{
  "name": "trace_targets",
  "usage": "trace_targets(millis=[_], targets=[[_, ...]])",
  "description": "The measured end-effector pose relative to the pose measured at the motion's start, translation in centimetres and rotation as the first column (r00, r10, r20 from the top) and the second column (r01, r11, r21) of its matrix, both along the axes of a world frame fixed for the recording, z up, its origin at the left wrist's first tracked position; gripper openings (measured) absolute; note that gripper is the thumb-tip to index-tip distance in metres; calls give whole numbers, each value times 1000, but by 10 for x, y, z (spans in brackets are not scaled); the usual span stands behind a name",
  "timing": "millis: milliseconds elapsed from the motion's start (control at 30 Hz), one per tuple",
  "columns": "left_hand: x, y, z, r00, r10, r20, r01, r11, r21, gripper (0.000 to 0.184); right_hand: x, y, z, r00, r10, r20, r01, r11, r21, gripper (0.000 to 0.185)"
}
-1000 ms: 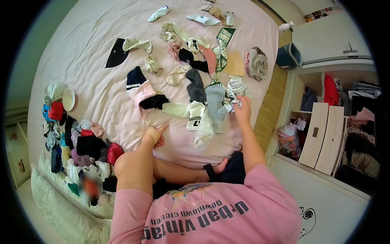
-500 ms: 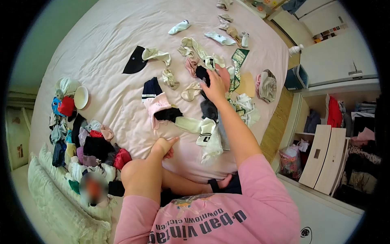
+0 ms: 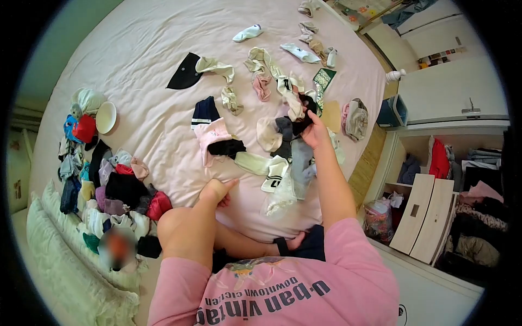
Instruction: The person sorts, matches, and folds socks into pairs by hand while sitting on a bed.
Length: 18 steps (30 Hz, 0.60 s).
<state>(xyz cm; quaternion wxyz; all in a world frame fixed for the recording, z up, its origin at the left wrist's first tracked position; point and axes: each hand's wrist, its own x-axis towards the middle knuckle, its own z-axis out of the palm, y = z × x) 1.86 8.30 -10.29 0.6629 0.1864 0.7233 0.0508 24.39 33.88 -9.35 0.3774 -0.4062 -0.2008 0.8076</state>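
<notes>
My right hand [image 3: 315, 132] is closed on a black sock [image 3: 302, 126] at the right of a loose spread of socks. Beside it lie a long grey sock [image 3: 302, 157], a dark grey sock [image 3: 283, 136] and a cream sock [image 3: 268, 135]. A white sock with black stripes [image 3: 277, 173] lies nearer to me. By my bent knee rests my left hand [image 3: 220, 192], holding nothing, its index finger stretched out and the others partly hidden. Left of the spread are a pink cloth [image 3: 212, 133] and a navy striped sock [image 3: 205, 113].
A mixed heap of small garments [image 3: 128, 187] fills the bed's left side, with a white bowl [image 3: 106, 118] behind it. A frilled pillow [image 3: 70, 261] lies at lower left. On the right stand a blue bin [image 3: 392, 112] and a shelf unit with wooden drawer fronts [image 3: 416, 209].
My right hand has moved right and slightly towards me, drawing the black sock out of the spread. Several socks around it have shifted. My left hand stays by the knee.
</notes>
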Motion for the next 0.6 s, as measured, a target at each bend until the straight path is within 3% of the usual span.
trace_targets(millis=[67, 100, 133, 200, 233, 267, 333, 367, 400, 467, 600], targets=[[-1, -1, -4, 1000, -4, 5, 4, 1000, 3, 65, 14, 0, -2, 989, 76, 126, -92, 988, 125, 26], [-1, -1, -5, 1000, -6, 8, 6, 1000, 3, 65, 19, 2, 0, 967, -4, 255, -16, 997, 80, 29], [-1, -2, -6, 1000, -4, 12, 5, 1000, -3, 65, 20, 2, -2, 901, -167, 402, 89, 975, 204, 29], [-1, -2, -6, 1000, -2, 22, 2, 1000, -17, 65, 18, 2, -5, 645, -493, 584, 214, 850, 480, 31], [-1, -1, -6, 1000, 2, 27, -1, 1000, -14, 64, 15, 7, -16, 470, -678, 566, 170, 698, 695, 36], [-2, -2, -5, 1000, 5, 30, -4, 1000, -12, 64, 17, 8, -19, 370, -704, 606, -133, 606, 784, 36], [-3, -2, -3, 999, 12, 31, -12, 1000, 1, 64, -11, -10, 18, 178, -796, 579, -693, 316, 648, 38], [-3, -2, -1, 999, 15, 29, -15, 1000, 12, 63, -19, -8, 11, 266, -669, 694, -748, 311, 587, 43], [-3, -2, 0, 999, 17, 27, -17, 1000, 24, 63, -27, -11, 16, 199, -657, 727, -876, 213, 432, 31], [-3, -3, -2, 999, 28, 37, -29, 999, 31, 62, -44, -21, 11, 129, -759, 639, -945, 100, 310, 27], [-3, -4, -4, 999, 39, 36, -40, 999, 34, 62, -56, -16, 10, 239, -694, 679, -920, 62, 387, 25]])
